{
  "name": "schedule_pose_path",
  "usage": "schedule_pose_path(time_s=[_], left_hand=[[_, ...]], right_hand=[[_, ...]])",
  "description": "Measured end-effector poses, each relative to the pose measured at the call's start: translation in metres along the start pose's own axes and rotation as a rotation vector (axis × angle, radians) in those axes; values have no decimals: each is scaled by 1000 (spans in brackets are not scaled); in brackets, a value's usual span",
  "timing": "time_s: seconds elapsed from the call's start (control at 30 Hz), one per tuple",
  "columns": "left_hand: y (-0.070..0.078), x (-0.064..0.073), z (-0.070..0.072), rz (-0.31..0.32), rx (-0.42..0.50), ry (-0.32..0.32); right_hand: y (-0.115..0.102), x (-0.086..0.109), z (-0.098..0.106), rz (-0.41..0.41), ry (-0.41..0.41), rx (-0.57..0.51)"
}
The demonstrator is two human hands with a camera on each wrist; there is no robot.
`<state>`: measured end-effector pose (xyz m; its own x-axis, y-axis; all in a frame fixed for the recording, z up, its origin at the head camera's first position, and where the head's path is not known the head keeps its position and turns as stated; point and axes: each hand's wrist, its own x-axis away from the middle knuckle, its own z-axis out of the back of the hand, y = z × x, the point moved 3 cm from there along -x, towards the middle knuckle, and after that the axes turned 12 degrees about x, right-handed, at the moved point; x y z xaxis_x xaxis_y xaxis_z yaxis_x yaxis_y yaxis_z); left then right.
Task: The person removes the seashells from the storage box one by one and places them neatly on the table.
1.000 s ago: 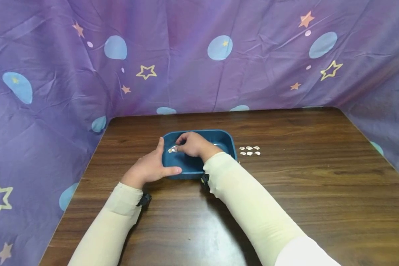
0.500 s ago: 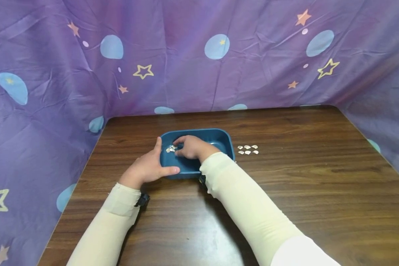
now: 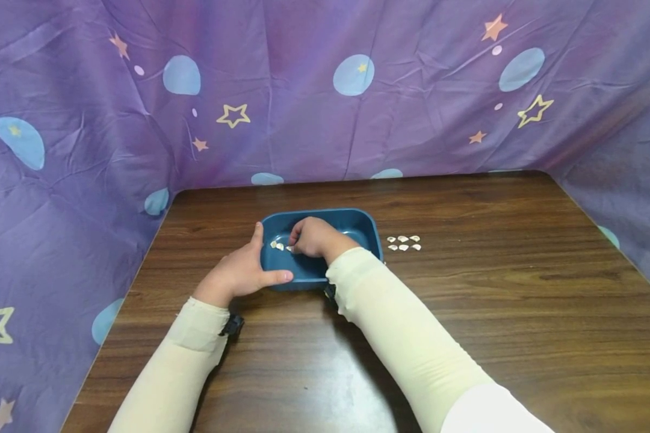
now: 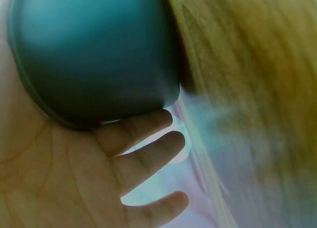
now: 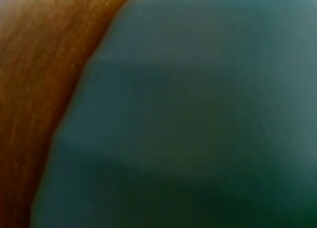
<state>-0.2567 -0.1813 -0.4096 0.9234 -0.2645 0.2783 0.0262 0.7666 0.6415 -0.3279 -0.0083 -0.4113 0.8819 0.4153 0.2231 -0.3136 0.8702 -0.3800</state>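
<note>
Fingertips of my right hand [image 3: 314, 236] pinch, as far as the head view shows, one small white shell-like piece [image 3: 289, 248] inside a blue, rounded rectangular tray [image 3: 298, 264]. Two loose white pieces [image 3: 280, 246] lie to the left of that pinch, just beyond the fingertips, so they sit between my right fingers and my left hand [image 3: 235, 269]. My right hand is the one reaching over the wall to them; my left has that wall in between. Their own long axes are too small to read, but the tray's runs crosswise, left to right past my fingers.

My left fingers are spread and fairly straight, resting against the tray's left end, thumb along its near rim. The right wrist view shows no fingers, only blurred blue and brown.

Counting: one tray, one piece at my right fingertips, two loose beside it, though my hand may hide others. Well to the right of those fingers, outside the tray, six white pieces [image 3: 403, 247] lie in two rows of three on the dark brown wood-grain table [image 3: 493, 270].
</note>
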Motion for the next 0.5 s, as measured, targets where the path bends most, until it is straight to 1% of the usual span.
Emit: schedule_pose_path(time_s=[0.2, 0.5], left_hand=[[1, 0, 0, 4, 6, 2], [2, 1, 1, 1, 10, -4]], right_hand=[[1, 1, -1, -10, -19, -35], [1, 2, 0, -25, -21, -51]])
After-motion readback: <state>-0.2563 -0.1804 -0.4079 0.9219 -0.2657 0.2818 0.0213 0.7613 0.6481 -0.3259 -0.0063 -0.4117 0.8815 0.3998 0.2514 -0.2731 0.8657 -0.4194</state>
